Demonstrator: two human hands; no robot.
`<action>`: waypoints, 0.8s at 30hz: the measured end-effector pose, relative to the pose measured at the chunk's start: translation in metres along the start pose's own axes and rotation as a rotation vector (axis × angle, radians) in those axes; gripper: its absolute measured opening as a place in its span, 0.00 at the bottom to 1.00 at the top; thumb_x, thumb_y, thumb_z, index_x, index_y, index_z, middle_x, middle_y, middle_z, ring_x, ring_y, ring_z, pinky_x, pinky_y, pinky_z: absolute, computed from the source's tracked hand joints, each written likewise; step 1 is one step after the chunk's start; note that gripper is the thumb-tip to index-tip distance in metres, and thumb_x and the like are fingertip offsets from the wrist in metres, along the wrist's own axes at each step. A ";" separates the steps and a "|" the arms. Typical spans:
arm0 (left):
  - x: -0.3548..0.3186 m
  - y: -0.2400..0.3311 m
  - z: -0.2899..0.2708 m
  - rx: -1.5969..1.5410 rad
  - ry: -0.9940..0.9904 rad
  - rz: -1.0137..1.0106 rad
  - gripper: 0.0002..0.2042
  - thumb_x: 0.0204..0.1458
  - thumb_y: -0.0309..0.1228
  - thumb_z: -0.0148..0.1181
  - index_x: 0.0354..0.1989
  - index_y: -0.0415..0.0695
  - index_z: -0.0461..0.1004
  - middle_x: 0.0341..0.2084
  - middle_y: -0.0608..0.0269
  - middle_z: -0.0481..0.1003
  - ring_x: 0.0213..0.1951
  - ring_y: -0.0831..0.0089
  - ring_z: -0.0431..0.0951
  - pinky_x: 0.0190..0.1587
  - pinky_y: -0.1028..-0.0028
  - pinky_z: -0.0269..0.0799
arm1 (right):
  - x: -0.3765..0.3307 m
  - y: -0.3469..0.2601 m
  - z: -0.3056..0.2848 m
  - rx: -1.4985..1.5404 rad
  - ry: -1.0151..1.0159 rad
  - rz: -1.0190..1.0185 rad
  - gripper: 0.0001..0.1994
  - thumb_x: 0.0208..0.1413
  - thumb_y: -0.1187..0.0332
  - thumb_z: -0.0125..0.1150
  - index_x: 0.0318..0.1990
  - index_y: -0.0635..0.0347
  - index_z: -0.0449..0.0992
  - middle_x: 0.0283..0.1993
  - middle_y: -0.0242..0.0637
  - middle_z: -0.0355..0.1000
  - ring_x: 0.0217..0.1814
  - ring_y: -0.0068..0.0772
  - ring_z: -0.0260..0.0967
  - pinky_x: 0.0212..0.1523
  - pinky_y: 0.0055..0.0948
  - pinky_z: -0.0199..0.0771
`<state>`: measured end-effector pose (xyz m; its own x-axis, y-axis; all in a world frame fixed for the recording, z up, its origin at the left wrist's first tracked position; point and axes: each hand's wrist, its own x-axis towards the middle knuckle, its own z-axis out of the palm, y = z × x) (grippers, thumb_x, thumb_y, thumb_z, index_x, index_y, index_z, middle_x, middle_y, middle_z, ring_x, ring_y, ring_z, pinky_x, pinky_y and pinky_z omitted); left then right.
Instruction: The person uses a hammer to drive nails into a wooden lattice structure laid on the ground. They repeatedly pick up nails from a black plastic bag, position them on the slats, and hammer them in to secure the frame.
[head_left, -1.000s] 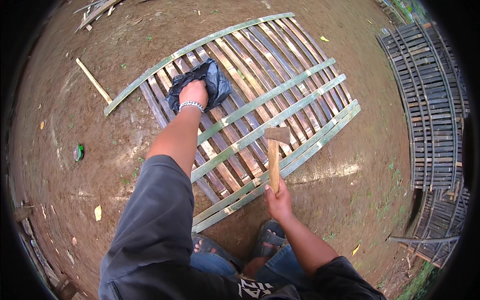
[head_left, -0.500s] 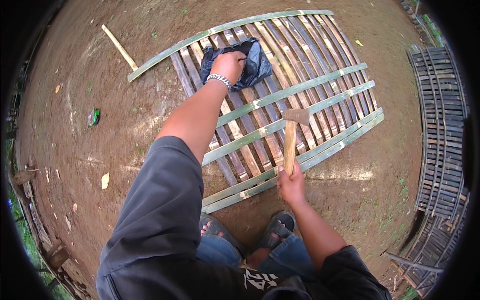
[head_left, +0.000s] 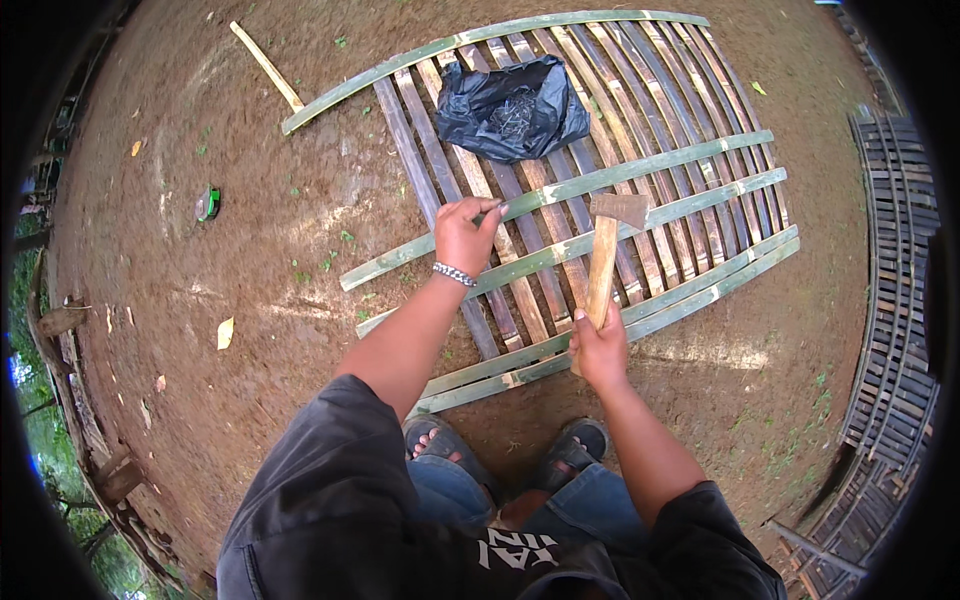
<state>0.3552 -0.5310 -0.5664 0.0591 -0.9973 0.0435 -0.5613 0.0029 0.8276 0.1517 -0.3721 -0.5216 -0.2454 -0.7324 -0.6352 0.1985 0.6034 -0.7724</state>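
Note:
My left hand [head_left: 466, 238] is closed in a pinch above a green bamboo strip; a small dark tip at its fingertips looks like a nail, mostly hidden. A wooden-handled hatchet [head_left: 603, 262] is gripped low on its handle by my right hand [head_left: 602, 350], its brownish metal head pointing away from me. Under both hands lies a slatted bamboo panel [head_left: 645, 165], with dark split slats crossed by green strips. Farther off, an opened black plastic bag [head_left: 465, 115] rests on the slats, thin silvery nails [head_left: 513, 117] showing inside.
A loose bamboo stick [head_left: 266, 66] lies on the dirt ground by the panel's far left corner. A green and black tape measure [head_left: 208, 204] sits farther left. Other slatted panels [head_left: 893, 290] stand along the right side. My sandalled feet [head_left: 570, 455] are close to the panel's near edge.
My left hand has come out of the black bag and back toward me, over the strip, uncovering the nails. The hatchet stays in my right hand. The view has shifted slightly.

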 end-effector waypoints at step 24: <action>-0.007 -0.028 0.006 0.148 0.047 0.065 0.03 0.45 0.29 0.70 0.26 0.47 0.82 0.35 0.69 0.81 0.42 0.65 0.79 0.48 0.63 0.67 | 0.013 -0.029 0.022 -0.937 -0.252 -0.541 0.27 0.66 0.69 0.54 0.71 0.57 0.59 0.60 0.61 0.72 0.57 0.66 0.73 0.54 0.52 0.76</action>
<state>0.3655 -0.5251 -0.5932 0.0553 -0.9908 0.1239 -0.6803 0.0534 0.7310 0.1638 -0.4058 -0.5076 0.1382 -0.9501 -0.2796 -0.6985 0.1067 -0.7076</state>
